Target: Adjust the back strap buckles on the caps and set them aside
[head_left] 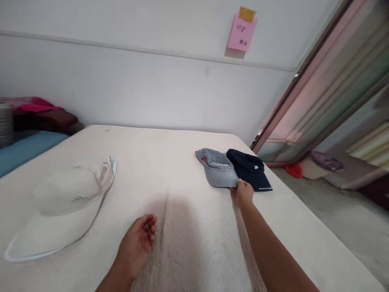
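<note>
A grey baseball cap (217,164) with a red mark and pale lettering lies on the bed-like surface (146,158). My right hand (244,193) pinches the near right corner of its brim, with some fingers hidden underneath. Right beside it is a navy cap (247,166) with a small white logo, its brim pointing toward me. My left hand (139,239) hovers low over the cover, palm turned inward, fingers loosely curled and holding nothing. To its left sits a cream cap (69,194), brim toward the near left, blurred in places.
A pink note (242,32) is taped to the white wall (136,89) behind the surface. Dark red and pink items (42,111) are piled at the far left beside a blue cloth (30,144). On the right, a sliding door (298,109) and a bin (316,164) stand beyond the surface's edge.
</note>
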A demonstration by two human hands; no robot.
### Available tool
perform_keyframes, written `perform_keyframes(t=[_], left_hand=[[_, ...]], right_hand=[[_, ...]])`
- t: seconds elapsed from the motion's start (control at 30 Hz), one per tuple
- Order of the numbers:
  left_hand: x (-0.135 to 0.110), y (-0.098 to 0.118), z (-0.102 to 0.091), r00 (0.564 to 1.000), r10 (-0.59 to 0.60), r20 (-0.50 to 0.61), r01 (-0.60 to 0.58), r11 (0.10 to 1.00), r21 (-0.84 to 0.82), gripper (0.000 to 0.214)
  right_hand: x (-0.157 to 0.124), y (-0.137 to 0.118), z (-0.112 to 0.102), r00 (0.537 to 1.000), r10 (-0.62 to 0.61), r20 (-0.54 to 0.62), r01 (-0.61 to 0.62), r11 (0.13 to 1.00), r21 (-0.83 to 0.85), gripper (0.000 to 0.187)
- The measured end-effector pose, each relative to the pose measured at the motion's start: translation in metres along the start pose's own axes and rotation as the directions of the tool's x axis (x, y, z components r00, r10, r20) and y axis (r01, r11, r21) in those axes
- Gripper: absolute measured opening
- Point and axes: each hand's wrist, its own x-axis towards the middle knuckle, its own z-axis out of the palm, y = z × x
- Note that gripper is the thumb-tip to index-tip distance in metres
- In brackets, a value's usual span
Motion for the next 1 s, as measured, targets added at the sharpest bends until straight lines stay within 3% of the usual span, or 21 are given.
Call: perform_keyframes(t=[0.13, 0.27, 0.37, 0.57, 0.67, 0.77, 0.9, 1.0], left_hand=[[-0.003, 0.011, -0.008, 0.990, 0.113, -0.081, -0.121, 0.987, -0.103, 0.013], [-0.008, 0.027, -0.024, 0.943, 0.251, -0.217, -0.297, 0.930, -0.217, 0.015], [-0.014, 0.039, -0.042, 0.902, 0.320, -0.289, -0.392, 0.889, -0.238, 0.015], [-0.027, 0.061, -0.077, 0.840, 0.389, -0.377, -0.495, 0.834, -0.242, 0.014], [-0.029, 0.066, -0.088, 0.836, 0.392, -0.384, -0.499, 0.835, -0.232, 0.014], [-0.029, 0.066, -0.095, 0.830, 0.399, -0.391, -0.502, 0.839, -0.208, 0.014], [-0.030, 0.066, -0.097, 0.795, 0.445, -0.412, -0.540, 0.828, -0.148, 0.010], [-0.028, 0.071, -0.091, 0.779, 0.479, -0.404, -0.558, 0.824, -0.100, 0.007]], right_hand=[[-0.041, -0.005, -0.009, 0.999, 0.039, -0.021, -0.040, 0.998, -0.039, 0.016], [-0.091, -0.010, -0.011, 1.000, 0.025, -0.008, -0.025, 0.996, -0.082, 0.023], [-0.130, -0.010, -0.004, 0.999, 0.044, -0.026, -0.047, 0.991, -0.129, 0.021], [-0.202, -0.001, 0.014, 0.995, 0.072, 0.065, -0.068, 0.996, -0.058, 0.017], [-0.216, -0.001, 0.020, 0.994, 0.006, 0.111, 0.007, 0.993, -0.115, 0.015], [-0.217, -0.004, 0.027, 0.995, 0.015, 0.103, -0.001, 0.990, -0.140, 0.014], [-0.215, -0.009, 0.039, 0.987, 0.101, 0.122, -0.091, 0.992, -0.091, 0.015], [-0.220, -0.007, 0.046, 0.947, 0.249, 0.204, -0.243, 0.969, -0.053, 0.021]])
